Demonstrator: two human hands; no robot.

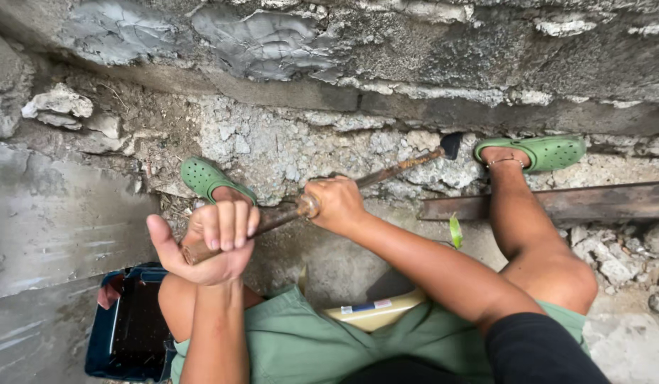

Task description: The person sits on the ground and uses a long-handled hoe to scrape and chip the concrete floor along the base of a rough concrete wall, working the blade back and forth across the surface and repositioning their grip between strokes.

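Left hand point(214, 245): grip closed round the butt end of a long rusty bar point(344, 186), thumb sticking out free. Right hand point(336, 204): grip wrapped fully round the bar further up. The bar slants up and right; its dark flat tip point(451, 144) sits at the foot of a rough block wall point(386, 57) with grey mortar smears. Ground point(287, 146) is cracked concrete and rubble. Green clogs point(210, 178) on both feet, green shorts point(294, 345). Dark blue tub point(102, 341) lower left, rusty steel strip point(592, 203) lying right.
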